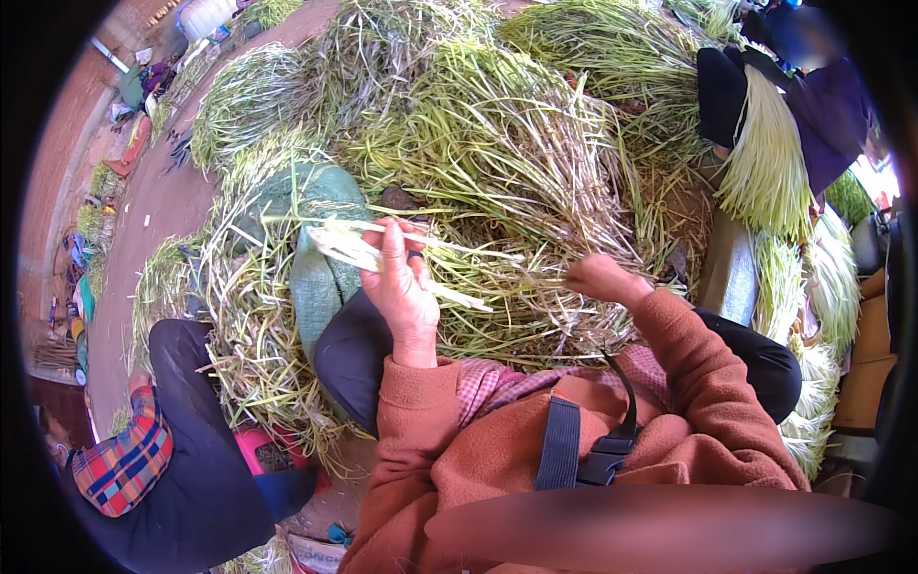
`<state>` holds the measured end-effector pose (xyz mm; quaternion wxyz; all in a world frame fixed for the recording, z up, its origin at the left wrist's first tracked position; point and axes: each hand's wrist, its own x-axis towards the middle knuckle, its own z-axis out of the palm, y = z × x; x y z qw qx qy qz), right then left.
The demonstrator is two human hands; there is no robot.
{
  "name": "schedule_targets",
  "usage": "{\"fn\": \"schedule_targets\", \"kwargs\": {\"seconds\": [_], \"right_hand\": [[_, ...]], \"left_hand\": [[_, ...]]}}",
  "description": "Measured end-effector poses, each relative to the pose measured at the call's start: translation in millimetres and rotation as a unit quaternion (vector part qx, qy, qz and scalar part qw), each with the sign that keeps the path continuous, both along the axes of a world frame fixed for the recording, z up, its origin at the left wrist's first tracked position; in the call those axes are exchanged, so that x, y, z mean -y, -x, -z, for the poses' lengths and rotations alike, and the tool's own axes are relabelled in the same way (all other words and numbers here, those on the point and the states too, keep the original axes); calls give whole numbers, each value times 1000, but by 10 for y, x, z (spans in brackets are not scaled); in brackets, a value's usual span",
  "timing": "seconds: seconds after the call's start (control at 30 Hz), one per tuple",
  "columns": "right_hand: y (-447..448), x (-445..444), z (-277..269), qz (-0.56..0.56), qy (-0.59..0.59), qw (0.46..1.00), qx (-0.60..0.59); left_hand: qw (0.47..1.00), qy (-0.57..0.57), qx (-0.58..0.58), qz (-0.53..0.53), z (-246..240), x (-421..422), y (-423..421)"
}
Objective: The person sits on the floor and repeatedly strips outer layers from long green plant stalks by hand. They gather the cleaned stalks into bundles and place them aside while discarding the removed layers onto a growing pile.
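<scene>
My left hand (401, 287) is raised over the pile, its thumb and fingers closed on a few pale stalks (344, 247) whose ends stick out on both sides. To its right, my right hand (601, 278) is curled beside the brown, dry ends of the heap; whether it pinches anything cannot be told. In front of me lies a large heap of long green and yellow stalks (495, 158), some with whitish or brown ends. Loose stalks and dry scraps lie beneath both hands. A green woven sack (323, 273) lies left of my left hand, partly under stalks.
A person in a plaid sleeve (125, 452) sits at the left near a pink plastic stool (251, 448). Another person (825, 122) at the upper right has a pale bundle (771, 158). Neat bundles (835, 280) stand at the right, beside a grey block (730, 265).
</scene>
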<state>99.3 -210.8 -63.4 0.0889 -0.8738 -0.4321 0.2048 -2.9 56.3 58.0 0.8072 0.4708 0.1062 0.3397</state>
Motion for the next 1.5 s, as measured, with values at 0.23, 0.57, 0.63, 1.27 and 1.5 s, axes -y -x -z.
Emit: {"fn": "schedule_targets", "kwargs": {"seconds": [0.23, 0.57, 0.63, 1.27, 1.5], "right_hand": [[-211, -66, -571, 78, -182, 971, -133], [357, -771, -681, -1, -328, 919, -217], [332, -622, -638, 10, -332, 918, -218], [-315, 455, -496, 429, -355, 800, -224], [329, -490, -640, 141, -445, 809, -356]], "left_hand": [[998, 18, -45, 39, 94, 135, -59], [996, 22, -40, 82, 163, 162, -53], [999, 11, 4, 47, 116, 112, -41], [996, 43, 49, -53, -11, -198, 58], [983, 84, -89, 139, 326, 229, -100]]}}
